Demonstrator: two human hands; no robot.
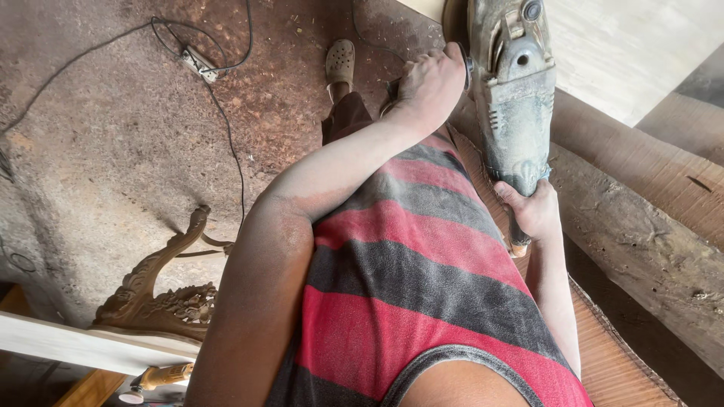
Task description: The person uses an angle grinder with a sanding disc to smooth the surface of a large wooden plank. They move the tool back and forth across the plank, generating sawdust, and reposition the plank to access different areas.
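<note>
Two hands share the grinder: our left hand is clenched around its side handle up front, our right hand wraps the rear grip behind, so we should probably press evenly along the plank.

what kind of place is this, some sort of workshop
Most likely a woodworking or carving shop. Both hands, left hand and right hand, grip a dusty angle grinder over a wooden plank; sawdust covers the floor, and a carved ornate wooden piece lies nearby.
</note>
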